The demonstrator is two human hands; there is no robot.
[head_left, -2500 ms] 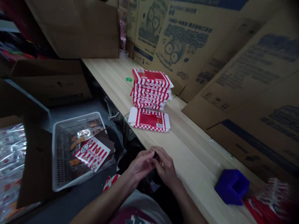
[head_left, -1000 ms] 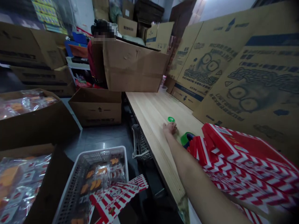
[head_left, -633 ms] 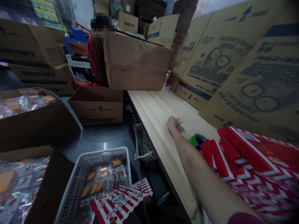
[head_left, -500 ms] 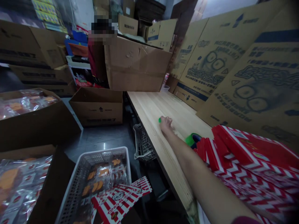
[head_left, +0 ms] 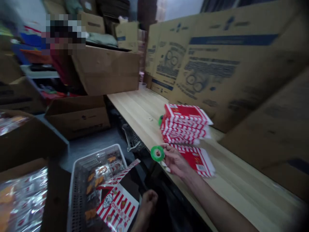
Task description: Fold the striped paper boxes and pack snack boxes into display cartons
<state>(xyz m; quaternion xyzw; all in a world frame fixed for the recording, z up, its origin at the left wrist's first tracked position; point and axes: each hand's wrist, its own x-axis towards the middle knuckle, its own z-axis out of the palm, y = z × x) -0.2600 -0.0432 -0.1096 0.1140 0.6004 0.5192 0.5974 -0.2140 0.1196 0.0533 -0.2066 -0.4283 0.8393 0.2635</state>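
Above worktop (head_left: 130, 106), right hand (head_left: 175, 161) with fingers clamped on green tape roll (head_left: 157, 153), held at fingertips just beside red-and-white carton stack (head_left: 184, 124), seemingly to keep roll clear of cartons. Left hand (head_left: 147, 206) below worktop edge; its fingers, cannot tell.

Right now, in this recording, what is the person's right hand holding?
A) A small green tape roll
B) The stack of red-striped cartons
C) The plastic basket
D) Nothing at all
A. The right hand pinches the small green tape roll in its fingers, while the stack of red-striped cartons stands beyond it.
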